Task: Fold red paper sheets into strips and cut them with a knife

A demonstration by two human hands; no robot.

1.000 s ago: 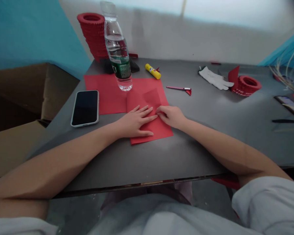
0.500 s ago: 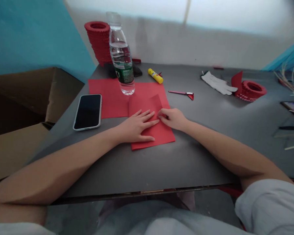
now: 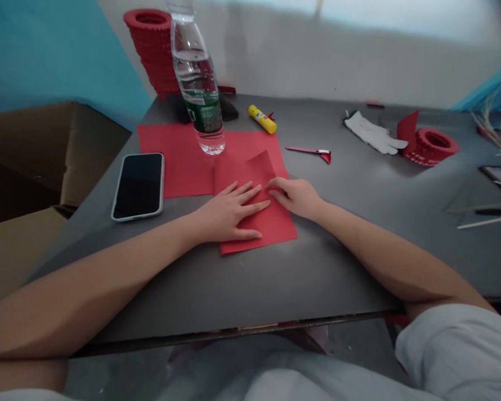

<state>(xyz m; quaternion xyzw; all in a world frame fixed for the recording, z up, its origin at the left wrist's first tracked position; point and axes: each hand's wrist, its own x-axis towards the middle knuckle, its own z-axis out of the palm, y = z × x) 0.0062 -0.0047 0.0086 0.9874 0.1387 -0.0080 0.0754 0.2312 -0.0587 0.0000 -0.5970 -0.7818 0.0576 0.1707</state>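
A folded sheet of red paper (image 3: 256, 164) lies before me on the grey table, its top flap lifted slightly at the upper right. My left hand (image 3: 237, 214) rests flat on this sheet with the fingers spread, pressing it down. At the sheet's right edge, my right hand (image 3: 294, 196) is curled, thumb and index finger close together on the paper near the flap's edge. Behind it lies a larger red sheet (image 3: 175, 167), partly under the folded one. A water bottle (image 3: 202, 100) with a green label stands on that larger sheet.
Left of the sheets lies a phone (image 3: 138, 186). A yellow glue stick (image 3: 262, 119), a slim pink cutter (image 3: 309, 151), a white glove (image 3: 373, 132) and a red ruffled paper ring (image 3: 430, 146) lie farther back. Beyond the table's left edge is an open cardboard box (image 3: 25, 239).
The view has shifted a little, moving the scene slightly left and up. My right thumb and index finger have moved slightly along the paper's edge. My left hand stays flat.
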